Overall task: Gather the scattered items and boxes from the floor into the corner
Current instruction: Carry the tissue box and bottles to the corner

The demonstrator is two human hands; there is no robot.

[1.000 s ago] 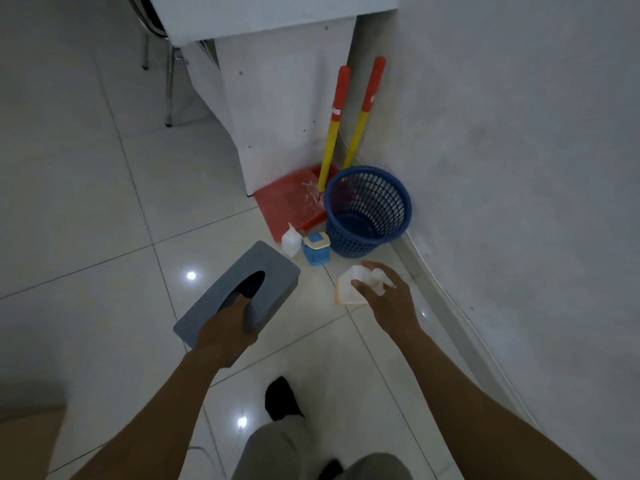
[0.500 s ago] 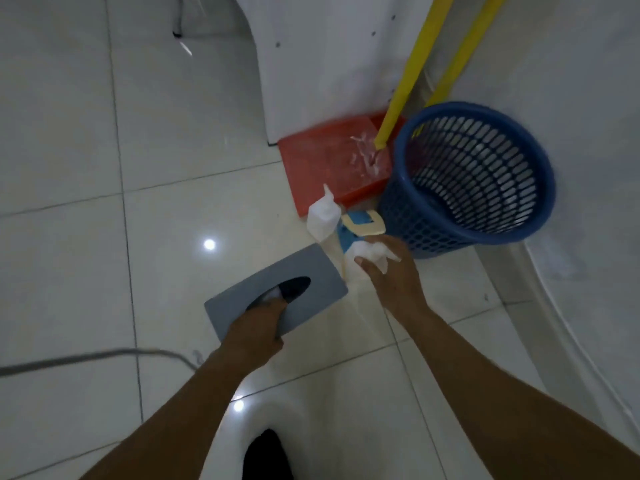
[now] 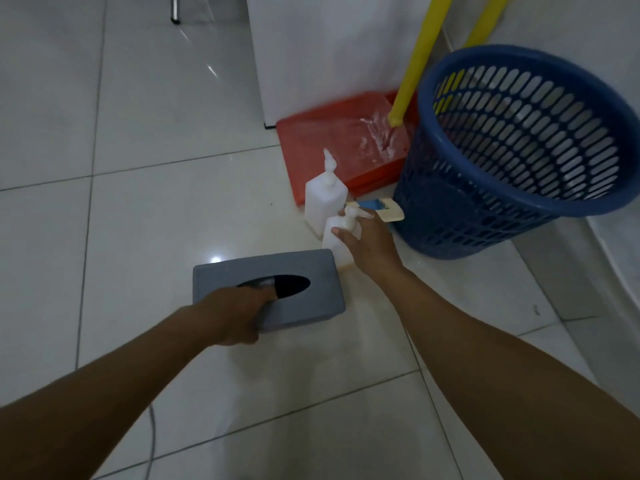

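Holding a grey tissue box low at the tiled floor with the left grip, fingers hooked into the oval slot on top, thumb side round the near edge; cannot tell whether set down or just above the tiles. Clasping a small white pump bottle with the right grip, fingers curled round its neck and shoulder, base hidden behind the tissue box corner. Tissue box at 7 o'clock of that bottle, far right corner just beside it. At 11 o'clock of the held bottle, just beside it, a second white bottle with a pointed nozzle, upright on the floor. At 1 o'clock of the right grip, close to the fingertips, a small blue container with a cream lid, tucked against the foot of a blue mesh basket. At 12 o'clock beyond the bottles, a red dustpan flat on the floor, with a yellow handle rising from its far right part. Another yellow handle at 1 o'clock behind the basket. White cabinet panel at 12 o'clock behind the dustpan.
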